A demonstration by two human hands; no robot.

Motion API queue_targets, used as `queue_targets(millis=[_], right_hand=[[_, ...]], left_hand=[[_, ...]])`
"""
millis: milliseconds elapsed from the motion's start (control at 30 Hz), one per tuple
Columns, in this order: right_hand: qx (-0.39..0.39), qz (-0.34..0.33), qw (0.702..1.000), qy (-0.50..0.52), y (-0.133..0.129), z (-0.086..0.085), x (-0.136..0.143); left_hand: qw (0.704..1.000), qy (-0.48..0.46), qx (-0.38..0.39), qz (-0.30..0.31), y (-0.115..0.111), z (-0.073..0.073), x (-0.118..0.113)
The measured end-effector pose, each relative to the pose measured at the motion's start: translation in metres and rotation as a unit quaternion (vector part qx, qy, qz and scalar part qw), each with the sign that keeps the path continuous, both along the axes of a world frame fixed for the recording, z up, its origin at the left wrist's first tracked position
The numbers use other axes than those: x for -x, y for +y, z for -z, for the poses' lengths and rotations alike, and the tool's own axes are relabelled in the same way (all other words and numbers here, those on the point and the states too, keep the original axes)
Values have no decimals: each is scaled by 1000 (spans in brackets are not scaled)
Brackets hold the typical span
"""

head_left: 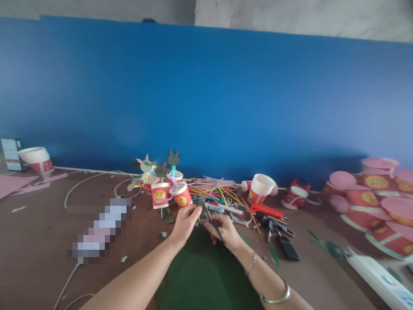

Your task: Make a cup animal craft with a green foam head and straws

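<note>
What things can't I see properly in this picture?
All in the head view:
- Whatever the left hand may hold: too small.
- Long pixelated thing: blurred into squares.
- Dark shape: mostly behind the blue panel.
- White power strip: cut off by the picture's edge.

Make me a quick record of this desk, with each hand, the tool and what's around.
Left hand: fingers by the blades; anything pinched is too small to identify
Right hand: holding scissors
Below hands: green sheet
Beyond hands: cups with animal faces, colored strips
Far right: cups with pink discs, white power strip
</note>
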State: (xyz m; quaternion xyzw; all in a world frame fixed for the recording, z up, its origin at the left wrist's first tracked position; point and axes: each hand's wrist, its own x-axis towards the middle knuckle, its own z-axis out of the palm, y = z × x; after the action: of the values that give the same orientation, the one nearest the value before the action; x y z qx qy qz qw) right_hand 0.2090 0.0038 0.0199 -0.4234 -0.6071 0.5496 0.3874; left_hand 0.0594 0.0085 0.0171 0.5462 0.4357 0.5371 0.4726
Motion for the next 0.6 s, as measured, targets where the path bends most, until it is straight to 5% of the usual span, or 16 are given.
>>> queue_targets(millis=[600], right_hand=[[-11,-17,1000,-20,-2,-4,-1]], left_hand=[[999,32,-30,6,0,0,2]])
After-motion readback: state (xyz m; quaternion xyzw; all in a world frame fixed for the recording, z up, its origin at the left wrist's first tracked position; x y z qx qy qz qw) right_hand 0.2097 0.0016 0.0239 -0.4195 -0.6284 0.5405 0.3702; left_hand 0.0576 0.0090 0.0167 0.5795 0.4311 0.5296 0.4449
